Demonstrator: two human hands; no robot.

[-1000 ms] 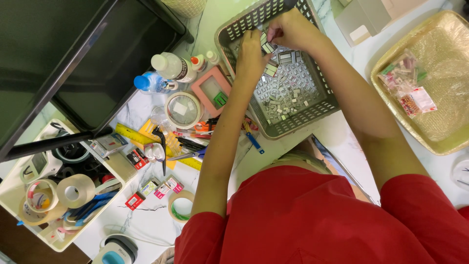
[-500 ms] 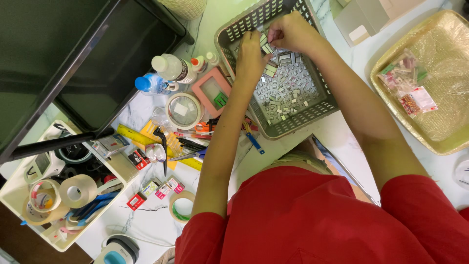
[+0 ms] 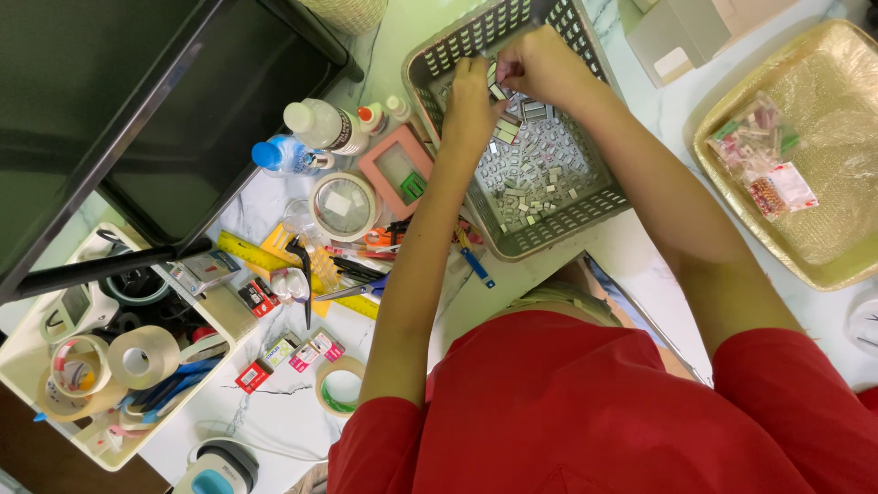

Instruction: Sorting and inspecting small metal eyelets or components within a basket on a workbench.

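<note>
A small grey-and-white piece point(image 3: 498, 87), one of the many in the basket, is pinched between the fingertips of both hands over the far half of the grey plastic basket point(image 3: 604, 197). The left hand point(image 3: 471, 91) closes its fingers on the near side of the piece; the right hand point(image 3: 544, 64) closes on the far side, the two hands touching at the fingertips. Whether the piece is one part or two being joined is too small to tell.

Just below the grip, the basket floor is thick with loose small grey pieces point(image 3: 540, 174), so most of the heap looks unhandled; no separate pile of finished pieces shows, and how much is done cannot be judged. To the right of the grip, well apart, a gold tray point(image 3: 732, 183) holds clear packets point(image 3: 764, 155). To the left of the grip, just beside the basket, lie a pink-framed item point(image 3: 395, 169), small glue bottles point(image 3: 370, 117), a roll of clear tape point(image 3: 343, 203), scissors point(image 3: 352, 291) and a yellow ruler point(image 3: 251, 256).

Compared with the earlier frames, both hands hold the same place over the basket and the same pinch; only the fingers seem to have shifted slightly, and the heap and the desk clutter lie unchanged.
</note>
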